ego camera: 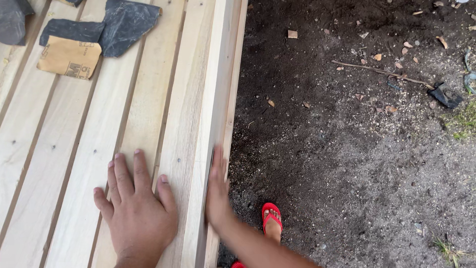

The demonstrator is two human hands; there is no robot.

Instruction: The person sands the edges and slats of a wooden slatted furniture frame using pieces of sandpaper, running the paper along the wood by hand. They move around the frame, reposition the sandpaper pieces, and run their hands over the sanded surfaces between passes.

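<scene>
— Nearest to me, what are your hands doing?

— At the bottom edge, my left hand (pixel 136 208) is lying flat on the slatted wooden top (pixel 74 149), fingers spread a little and gripping nothing. My right hand (pixel 216 191) is pressing against the outer side of the edge board (pixel 218 74), fingers straight and together; it is blurred, and I cannot tell whether anything is sitting under the palm.

— How is the wood looking?

— Pale and bare, with long slats running away from me, dark gaps between them and small nail heads showing. The edge board is standing a bit proud along the right side, next to the dark soil (pixel 347 149).

— And below your arm?

— My foot in a red sandal (pixel 271 216) is standing on the ground just beside the bench.

— Farther off?

— At the far left of the top, sheets of sandpaper (pixel 74 47) are lying loose, some dark side up, one showing its tan backing. Out on the soil, a thin stick (pixel 382 71) and scattered dry leaves are lying well apart from me.
</scene>
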